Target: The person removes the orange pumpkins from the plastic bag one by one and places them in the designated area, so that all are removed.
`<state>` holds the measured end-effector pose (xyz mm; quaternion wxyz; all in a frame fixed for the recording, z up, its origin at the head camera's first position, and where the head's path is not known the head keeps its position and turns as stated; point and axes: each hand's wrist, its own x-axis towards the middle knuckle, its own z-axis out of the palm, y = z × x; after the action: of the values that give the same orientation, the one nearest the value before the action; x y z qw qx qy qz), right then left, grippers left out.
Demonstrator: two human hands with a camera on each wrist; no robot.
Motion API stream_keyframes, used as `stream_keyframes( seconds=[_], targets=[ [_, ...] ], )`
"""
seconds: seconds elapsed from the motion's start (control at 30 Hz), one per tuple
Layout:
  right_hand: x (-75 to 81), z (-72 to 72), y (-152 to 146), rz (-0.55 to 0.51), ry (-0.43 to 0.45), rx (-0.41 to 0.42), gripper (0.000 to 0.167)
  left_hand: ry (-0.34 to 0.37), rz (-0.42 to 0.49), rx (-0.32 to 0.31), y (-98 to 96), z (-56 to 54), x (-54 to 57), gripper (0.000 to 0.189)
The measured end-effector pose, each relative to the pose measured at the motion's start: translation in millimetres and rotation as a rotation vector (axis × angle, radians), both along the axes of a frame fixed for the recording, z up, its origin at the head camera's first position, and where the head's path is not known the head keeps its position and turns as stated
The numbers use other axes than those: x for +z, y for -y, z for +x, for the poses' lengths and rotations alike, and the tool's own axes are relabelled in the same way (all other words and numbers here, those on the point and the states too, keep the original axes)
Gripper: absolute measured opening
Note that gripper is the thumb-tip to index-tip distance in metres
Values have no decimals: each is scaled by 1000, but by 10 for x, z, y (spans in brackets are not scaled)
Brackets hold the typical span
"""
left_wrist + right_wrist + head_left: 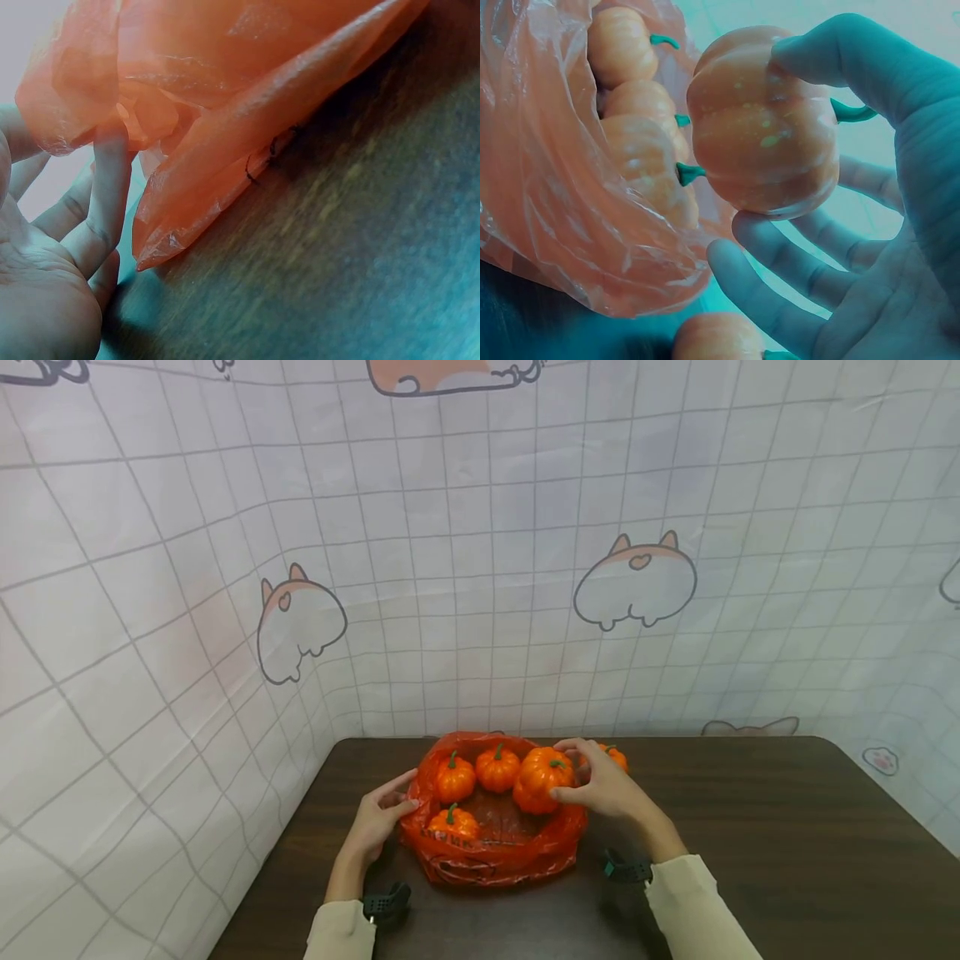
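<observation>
A red plastic bag (498,864) stands on the table with its mouth wide. Inside lie small orange pumpkins with green stems: one at the left (454,779), one at the back (498,769) and one near the front rim (459,823). My left hand (372,821) holds the bag's left edge; its fingertips are partly covered by plastic in the left wrist view. My right hand (606,783) grips another pumpkin (765,124) between thumb and fingers, over the bag's right side. Beside the bag, partly behind that hand, sits one more pumpkin (718,337).
The dark wooden table (750,843) extends to the right and toward the front. A white grid-patterned cloth (510,527) with cartoon animals hangs behind the table and along its left side. Dark bands with devices (386,903) are on both wrists.
</observation>
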<state>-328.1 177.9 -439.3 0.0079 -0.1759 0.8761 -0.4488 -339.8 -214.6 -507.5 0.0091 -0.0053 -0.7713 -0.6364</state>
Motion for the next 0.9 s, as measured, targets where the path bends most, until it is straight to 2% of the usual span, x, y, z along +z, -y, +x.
stream_keyframes(
  seconds=[0.33,0.63,0.9],
  targets=[
    [5,-34,-80,-40,52,1,71,-1,10,-7,-7,2,-3,51],
    [13,-30,-111,-57,45,5,71,-1,11,-4,-14,9,-6,51],
    [10,-38,-121,-31,15,-36,69,-10,7,-11,-4,15,-6,51]
  ],
)
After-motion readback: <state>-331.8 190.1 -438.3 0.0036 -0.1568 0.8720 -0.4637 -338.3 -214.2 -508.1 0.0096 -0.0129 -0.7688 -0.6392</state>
